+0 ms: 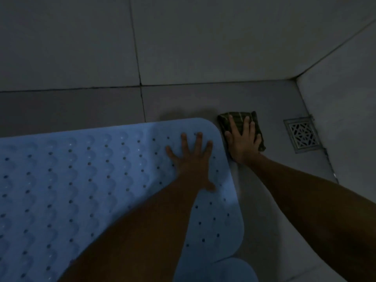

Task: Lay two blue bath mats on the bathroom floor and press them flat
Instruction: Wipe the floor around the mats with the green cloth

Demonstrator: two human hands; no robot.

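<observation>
While the light is dim, I see my left hand (191, 157) spread flat, fingers straight, pressing the blue bath mat (85, 180) near its 2 o'clock corner. My right hand (243, 139) lies open on a dark striped cloth (247, 117), touching the mat's edge. Possibly a second mat (230, 270) at 6 o'clock; floor drain (303, 132) at 3.

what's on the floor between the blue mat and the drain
In the head view, a dark folded cloth under the right hand lies beside the mat; bare floor runs on to the drain.
</observation>
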